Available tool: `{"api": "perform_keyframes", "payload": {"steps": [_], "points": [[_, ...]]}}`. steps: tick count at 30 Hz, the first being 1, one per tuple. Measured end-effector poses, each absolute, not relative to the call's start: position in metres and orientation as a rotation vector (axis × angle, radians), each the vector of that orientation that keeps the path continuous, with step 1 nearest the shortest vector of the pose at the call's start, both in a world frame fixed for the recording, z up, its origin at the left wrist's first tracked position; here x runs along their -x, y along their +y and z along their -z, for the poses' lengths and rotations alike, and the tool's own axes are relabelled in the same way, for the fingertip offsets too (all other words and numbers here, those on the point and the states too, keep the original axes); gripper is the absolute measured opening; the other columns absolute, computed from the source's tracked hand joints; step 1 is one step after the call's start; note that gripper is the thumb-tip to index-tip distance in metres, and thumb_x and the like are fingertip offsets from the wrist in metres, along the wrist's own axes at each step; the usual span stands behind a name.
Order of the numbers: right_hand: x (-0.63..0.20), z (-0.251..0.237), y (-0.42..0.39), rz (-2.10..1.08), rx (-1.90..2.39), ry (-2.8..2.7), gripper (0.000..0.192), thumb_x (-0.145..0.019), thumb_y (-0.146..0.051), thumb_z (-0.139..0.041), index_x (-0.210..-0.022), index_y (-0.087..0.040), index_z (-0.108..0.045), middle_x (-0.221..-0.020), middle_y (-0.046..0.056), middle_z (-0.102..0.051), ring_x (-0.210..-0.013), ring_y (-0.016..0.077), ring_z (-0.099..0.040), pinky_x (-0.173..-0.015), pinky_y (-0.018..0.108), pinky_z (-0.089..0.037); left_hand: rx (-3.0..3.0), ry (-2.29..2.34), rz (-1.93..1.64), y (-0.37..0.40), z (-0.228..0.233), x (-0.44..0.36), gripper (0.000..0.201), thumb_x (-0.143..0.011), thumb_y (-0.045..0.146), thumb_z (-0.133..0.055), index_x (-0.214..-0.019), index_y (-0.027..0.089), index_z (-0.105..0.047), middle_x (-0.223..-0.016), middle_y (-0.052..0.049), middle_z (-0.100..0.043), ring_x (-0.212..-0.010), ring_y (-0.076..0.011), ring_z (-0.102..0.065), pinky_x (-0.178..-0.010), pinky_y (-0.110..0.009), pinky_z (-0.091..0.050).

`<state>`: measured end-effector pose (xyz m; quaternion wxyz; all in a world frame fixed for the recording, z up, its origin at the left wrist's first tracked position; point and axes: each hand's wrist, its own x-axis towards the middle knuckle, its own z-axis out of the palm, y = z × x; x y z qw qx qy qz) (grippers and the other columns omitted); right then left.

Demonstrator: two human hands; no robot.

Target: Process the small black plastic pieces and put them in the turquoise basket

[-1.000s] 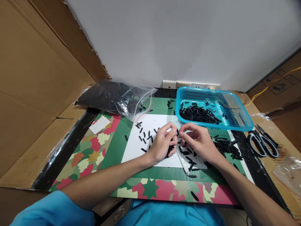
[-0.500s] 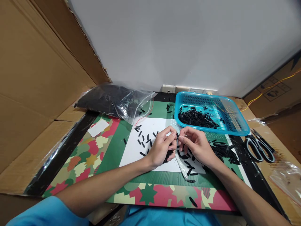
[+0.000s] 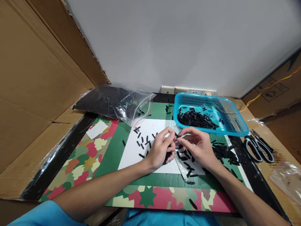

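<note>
My left hand (image 3: pixel 160 149) is closed over the white paper (image 3: pixel 131 157), with several small black strips (image 3: pixel 167 157) showing below its curled fingers. One short black strip (image 3: pixel 176 135) spans the gap between my two hands. Its left end is at my left thumb and forefinger, while the fingertips of my right hand (image 3: pixel 198 147) pinch the other end. Loose black strips (image 3: pixel 187 164) lie scattered on the paper under and around both hands. A narrow clear plastic sleeve (image 3: pixel 181 168) rests among them.
Behind my right hand stands a blue basket (image 3: pixel 235 133) holding a heap of black strips. More strips (image 3: pixel 225 152) are piled right of the paper, near scissors (image 3: pixel 258 149). A zip bag of black material (image 3: pixel 105 102) lies back left. Cardboard (image 3: pixel 42 62) walls the left side.
My right hand has drawn slightly right, and the black strip between the hands shows more plainly. My left hand stays in nearly the same place. The view has shifted a little.
</note>
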<state>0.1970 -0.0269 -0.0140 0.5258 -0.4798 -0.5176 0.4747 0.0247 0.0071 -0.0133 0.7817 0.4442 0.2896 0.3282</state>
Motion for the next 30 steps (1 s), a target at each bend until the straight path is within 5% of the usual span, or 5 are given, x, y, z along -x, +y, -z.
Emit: {"api": "perform_keyframes", "payload": {"steps": [11,24,30], "points": [[-0.1961,0.0175,-0.0301,-1.073,1.179,-1.204,0.021,-0.088,-0.041,-0.085,-0.091,-0.02,-0.078,-0.081,0.004,-0.078,-0.062,0.0179,-0.075,-0.053,0.026,-0.062,-1.074,0.651,-0.754,0.0028,0.0157,-0.0238,0.032,-0.103,0.055,-0.057,-0.096,0.025,-0.048,-0.057,0.013,-0.035,-0.035,-0.0031,-0.027,-0.035,-0.013,-0.034],[-0.1913,0.0181,-0.0338,-1.002,1.138,-1.294,0.016,-0.099,-0.032,-0.07,-0.088,-0.021,-0.067,-0.075,-0.002,-0.061,-0.056,0.0102,-0.046,-0.05,0.024,-0.038,-1.069,0.635,-0.761,-0.0022,0.0144,-0.0232,0.03,-0.103,0.053,-0.058,-0.1,0.024,-0.052,-0.058,0.013,-0.035,-0.038,-0.0027,-0.026,-0.035,-0.012,-0.035],[-0.1917,0.0176,-0.0354,-1.008,1.07,-1.301,0.015,-0.103,-0.029,-0.066,-0.089,-0.022,-0.064,-0.076,-0.001,-0.061,-0.063,0.013,-0.054,-0.059,0.026,-0.045,-1.012,0.619,-0.788,-0.002,0.0152,-0.0245,0.032,-0.103,0.055,-0.058,-0.098,0.024,-0.049,-0.057,0.014,-0.035,-0.034,-0.0029,-0.026,-0.033,-0.012,-0.032]]}}
